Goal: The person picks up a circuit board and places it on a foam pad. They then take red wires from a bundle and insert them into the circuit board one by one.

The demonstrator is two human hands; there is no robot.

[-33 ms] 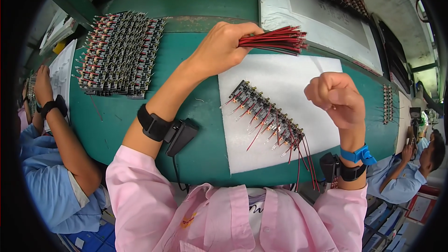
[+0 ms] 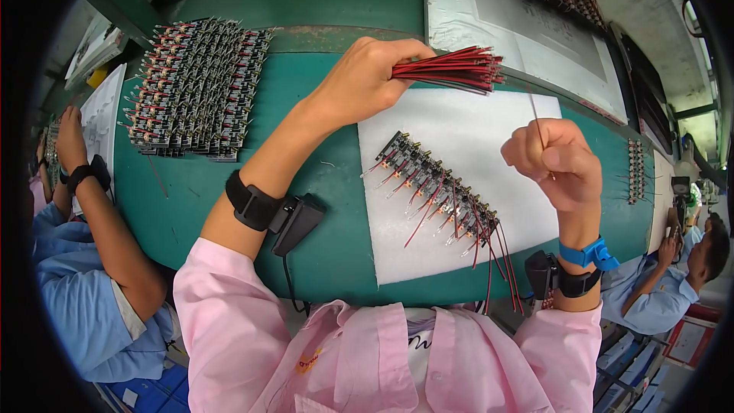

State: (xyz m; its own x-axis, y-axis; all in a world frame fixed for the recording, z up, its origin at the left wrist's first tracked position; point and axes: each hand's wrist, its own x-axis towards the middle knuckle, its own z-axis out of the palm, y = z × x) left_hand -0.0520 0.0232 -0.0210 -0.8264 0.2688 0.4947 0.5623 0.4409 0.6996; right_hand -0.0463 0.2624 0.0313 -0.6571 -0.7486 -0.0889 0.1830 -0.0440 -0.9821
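My left hand (image 2: 365,73) is closed round one end of a bundle of red and dark wires (image 2: 455,69), whose other ends fan out to the right. To the right and nearer, my right hand (image 2: 554,159) is curled, pinching a single thin wire (image 2: 537,118) that stands up between thumb and forefinger. Between and below both hands, a row of small circuit boards (image 2: 440,191) lies slantwise on a white foam sheet (image 2: 397,256). Short red wires stick out along the row, and longer red and black ones trail off its near end.
A large stack of wired boards (image 2: 199,88) stands at the left of the green table (image 2: 321,157). A white-topped box (image 2: 527,27) borders the far right, and a small strip of boards (image 2: 635,170) lies at the right. Co-workers in blue (image 2: 99,313) sit on both sides.
A thin wire now shows upright in my right hand, which has shifted very slightly to the right. The wires in my left hand have spread a little differently.
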